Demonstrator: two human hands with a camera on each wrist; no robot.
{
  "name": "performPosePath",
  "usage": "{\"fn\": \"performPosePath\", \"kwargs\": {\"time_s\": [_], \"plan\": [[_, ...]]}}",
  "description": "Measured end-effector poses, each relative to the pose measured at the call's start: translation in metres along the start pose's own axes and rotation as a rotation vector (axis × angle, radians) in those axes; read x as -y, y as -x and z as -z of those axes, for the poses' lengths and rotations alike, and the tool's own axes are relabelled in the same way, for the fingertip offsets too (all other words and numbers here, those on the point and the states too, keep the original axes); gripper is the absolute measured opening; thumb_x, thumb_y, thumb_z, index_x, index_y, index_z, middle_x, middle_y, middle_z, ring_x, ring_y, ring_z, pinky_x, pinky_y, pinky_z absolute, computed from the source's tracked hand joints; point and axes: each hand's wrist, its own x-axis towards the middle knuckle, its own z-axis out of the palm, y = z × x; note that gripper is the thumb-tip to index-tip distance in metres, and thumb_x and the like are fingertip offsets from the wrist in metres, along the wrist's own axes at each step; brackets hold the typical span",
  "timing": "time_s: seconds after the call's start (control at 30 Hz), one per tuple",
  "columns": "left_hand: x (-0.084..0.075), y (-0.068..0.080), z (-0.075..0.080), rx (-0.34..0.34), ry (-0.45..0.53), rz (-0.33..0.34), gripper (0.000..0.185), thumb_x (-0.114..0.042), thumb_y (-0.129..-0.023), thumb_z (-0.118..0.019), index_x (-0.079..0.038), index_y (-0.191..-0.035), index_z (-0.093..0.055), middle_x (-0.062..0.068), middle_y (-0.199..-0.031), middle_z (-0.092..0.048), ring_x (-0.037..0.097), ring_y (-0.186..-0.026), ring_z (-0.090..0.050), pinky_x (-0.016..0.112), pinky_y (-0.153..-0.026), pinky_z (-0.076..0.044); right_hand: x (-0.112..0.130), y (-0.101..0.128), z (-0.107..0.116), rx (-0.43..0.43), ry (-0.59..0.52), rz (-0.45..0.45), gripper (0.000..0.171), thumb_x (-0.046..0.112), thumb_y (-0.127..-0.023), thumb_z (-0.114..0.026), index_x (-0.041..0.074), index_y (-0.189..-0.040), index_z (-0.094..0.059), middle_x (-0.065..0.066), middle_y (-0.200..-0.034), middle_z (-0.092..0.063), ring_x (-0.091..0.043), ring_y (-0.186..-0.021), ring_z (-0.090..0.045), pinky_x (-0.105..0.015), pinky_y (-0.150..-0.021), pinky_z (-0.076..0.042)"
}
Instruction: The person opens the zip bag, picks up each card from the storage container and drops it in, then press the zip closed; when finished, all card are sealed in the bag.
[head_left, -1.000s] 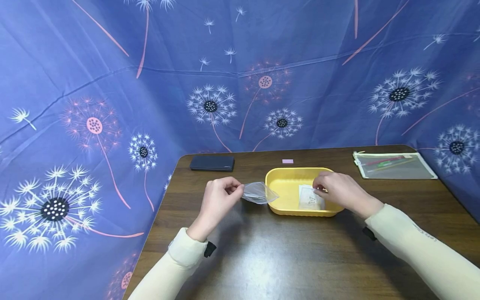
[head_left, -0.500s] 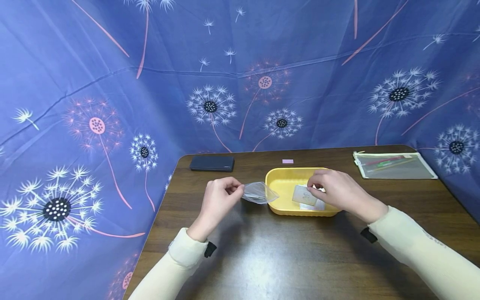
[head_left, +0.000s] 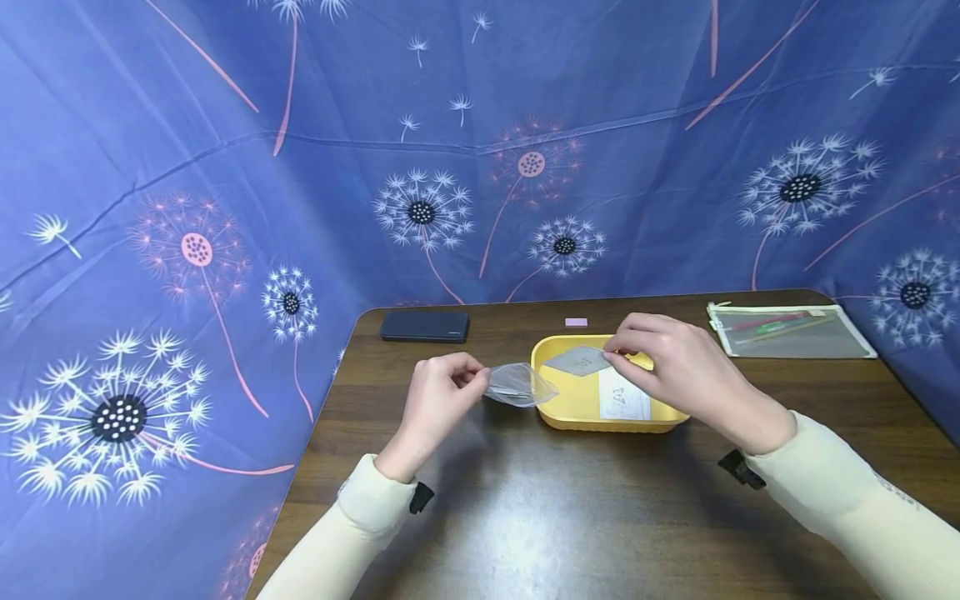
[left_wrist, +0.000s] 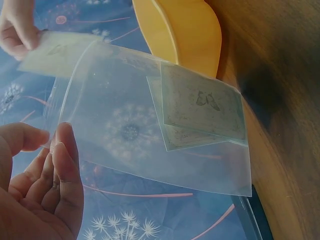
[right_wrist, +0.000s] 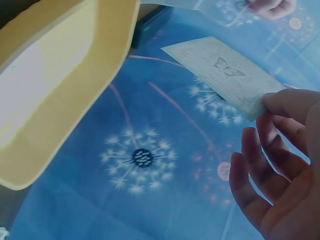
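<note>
My left hand (head_left: 442,400) pinches the open-end edge of a clear zip bag (left_wrist: 125,120), held just left of the yellow tray (head_left: 570,423). Inside the bag lie two overlapping pale cards (left_wrist: 205,102), the upper one printed with a butterfly. Between thumb and finger, my right hand (head_left: 678,367) grips a corner of a thin pale card (right_wrist: 225,72) with a butterfly print. This card is raised over the tray, its far end pointing toward the bag's mouth. Another white card or sheet with a dark print (head_left: 624,396) lies in the tray.
Behind the tray sits a small pink block (head_left: 576,322). A dark flat case (head_left: 424,327) lies at the back left of the wooden table (head_left: 510,517). At the back right is a mesh zip pouch (head_left: 791,331) with pens inside. A blue patterned cloth (head_left: 480,150) hangs behind.
My right hand has lifted a card out of the tray and carried it up and left toward the bag, uncovering the white one beneath. My left hand and the bag have stayed put.
</note>
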Motion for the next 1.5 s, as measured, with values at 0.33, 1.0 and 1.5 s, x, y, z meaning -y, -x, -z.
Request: {"fn": "performPosePath", "kwargs": {"time_s": [0.33,1.0,1.5], "plan": [[-0.001,0.000,0.001,-0.008,-0.004,-0.007,0.011,-0.012,-0.089,-0.072,-0.018,-0.082,-0.079,-0.017,-0.063,-0.063,0.002,-0.054,-0.056,0.027,-0.053,-0.048,0.028,-0.008,0.004,-0.100,-0.150,0.058,0.007,0.016,-0.093,-0.075,0.016,-0.096,-0.081,0.011,-0.095,-0.071,-0.007,-0.086,-0.065,-0.027,-0.069,-0.051],[0.000,0.001,-0.001,-0.006,0.005,-0.010,0.011,-0.011,-0.089,-0.073,-0.017,-0.083,-0.079,-0.018,-0.063,-0.063,0.002,-0.055,-0.057,0.027,-0.053,-0.049,0.036,-0.005,-0.054,0.003,-0.188,0.005,0.007,0.014,-0.087,-0.080,0.020,-0.091,-0.079,0.011,-0.094,-0.064,-0.007,-0.077,-0.059,-0.032,-0.061,-0.050],[0.004,0.000,-0.002,-0.012,0.005,-0.020,0.010,-0.011,-0.088,-0.074,-0.017,-0.082,-0.080,-0.018,-0.063,-0.062,0.003,-0.055,-0.056,0.027,-0.053,-0.048,0.039,-0.018,-0.081,0.080,-0.169,0.026,0.004,0.015,-0.085,-0.084,0.015,-0.088,-0.081,-0.005,-0.108,-0.065,-0.021,-0.094,-0.062,-0.039,-0.081,-0.053]]}}
